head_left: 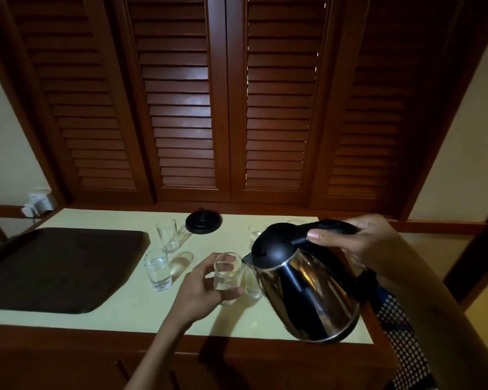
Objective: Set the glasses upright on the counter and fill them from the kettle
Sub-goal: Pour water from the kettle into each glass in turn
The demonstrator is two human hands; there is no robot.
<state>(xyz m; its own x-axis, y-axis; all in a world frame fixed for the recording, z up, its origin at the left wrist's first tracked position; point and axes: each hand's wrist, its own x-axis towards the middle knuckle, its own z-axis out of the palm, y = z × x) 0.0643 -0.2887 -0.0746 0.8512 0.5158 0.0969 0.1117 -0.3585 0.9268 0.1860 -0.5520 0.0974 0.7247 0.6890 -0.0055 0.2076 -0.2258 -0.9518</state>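
We see the right hand point(369, 243) closed around the handle of the kettle point(307, 282), which is held tilted above the counter point(130, 311), spout toward a glass point(228, 274). The left hand point(206, 288) wraps that glass, just left of the kettle. Further left of the kettle, two more glasses point(157, 270) stand upright beside a dark tray point(57, 266). Behind the kettle lies its black base point(203, 220).
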